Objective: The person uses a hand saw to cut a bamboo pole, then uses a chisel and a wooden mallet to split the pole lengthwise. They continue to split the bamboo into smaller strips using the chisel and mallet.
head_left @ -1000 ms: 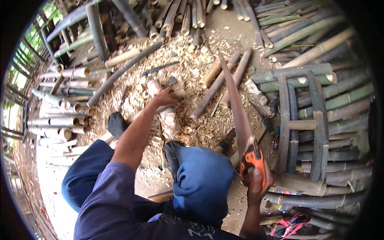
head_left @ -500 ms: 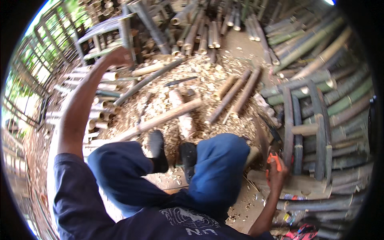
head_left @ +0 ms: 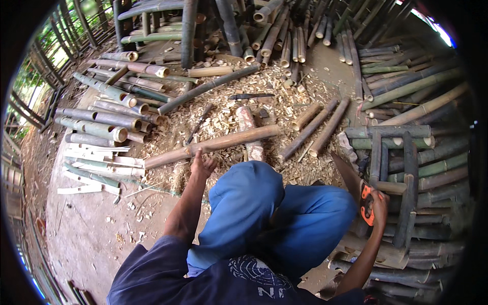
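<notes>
My right hand (head_left: pixel 378 204) is wrapped round the orange and black handle of a hand saw (head_left: pixel 352 178). The blade points up and left, beyond my right knee. My left hand (head_left: pixel 203 165) is open beside the near edge of a long brown bamboo pole (head_left: pixel 223 142), its fingers apart and one fingertip at or touching the pole. The pole lies slantwise across a pale, scarred log (head_left: pixel 247 127). Behind it, a dark-bladed knife (head_left: pixel 251 96) rests on the wood chips.
Cut bamboo tubes (head_left: pixel 109 119) and pale split strips (head_left: pixel 99 168) lie at the left. Short poles (head_left: pixel 310 127) rest on chips right of the log. A bamboo frame (head_left: pixel 408 188) stands beside my right hand, against stacked poles (head_left: pixel 432 168). More bamboo leans at the back.
My left hand has come down from the far left to the bamboo pole. My right hand still holds the saw. My legs have shifted and the view has turned.
</notes>
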The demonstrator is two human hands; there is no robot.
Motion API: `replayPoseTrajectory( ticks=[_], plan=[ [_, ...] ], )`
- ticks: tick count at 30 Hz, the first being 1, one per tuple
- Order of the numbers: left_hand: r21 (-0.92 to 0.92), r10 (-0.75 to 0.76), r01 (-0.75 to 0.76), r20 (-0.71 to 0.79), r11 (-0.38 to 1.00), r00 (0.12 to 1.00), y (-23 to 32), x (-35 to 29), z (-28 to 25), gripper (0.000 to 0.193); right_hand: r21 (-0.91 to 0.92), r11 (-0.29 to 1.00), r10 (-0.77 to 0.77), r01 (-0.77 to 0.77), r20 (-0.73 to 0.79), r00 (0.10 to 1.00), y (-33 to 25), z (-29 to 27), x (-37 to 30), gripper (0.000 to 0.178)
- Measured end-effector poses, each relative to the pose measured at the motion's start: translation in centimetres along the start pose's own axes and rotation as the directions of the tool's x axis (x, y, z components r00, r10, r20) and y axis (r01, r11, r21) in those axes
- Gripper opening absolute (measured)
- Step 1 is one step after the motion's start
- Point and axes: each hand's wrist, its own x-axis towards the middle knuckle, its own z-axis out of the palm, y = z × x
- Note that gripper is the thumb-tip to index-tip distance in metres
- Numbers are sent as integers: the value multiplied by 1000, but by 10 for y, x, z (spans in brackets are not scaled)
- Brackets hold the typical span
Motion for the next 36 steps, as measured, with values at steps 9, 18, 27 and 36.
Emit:
replayPoseTrajectory(
  ticks=[9,18,27,36],
  plan=[
    [-99,172,-176,-48,979,984,16,-10,67,49,100,991,93,-90,-22,995,5,10,-17,28],
    [-191,826,-839,380,510,416,129,-218,198,93,139,989,60,-54,-40,997,25,24,-30,28],
    [222,554,-975,809,24,198,165,-282,230,43,109,994,23,-17,-56,998,36,23,-35,30],
    [547,144,-606,799,-577,584,77,-94,149,61,58,998,13,-11,-34,999,30,22,-28,32]
  ],
)
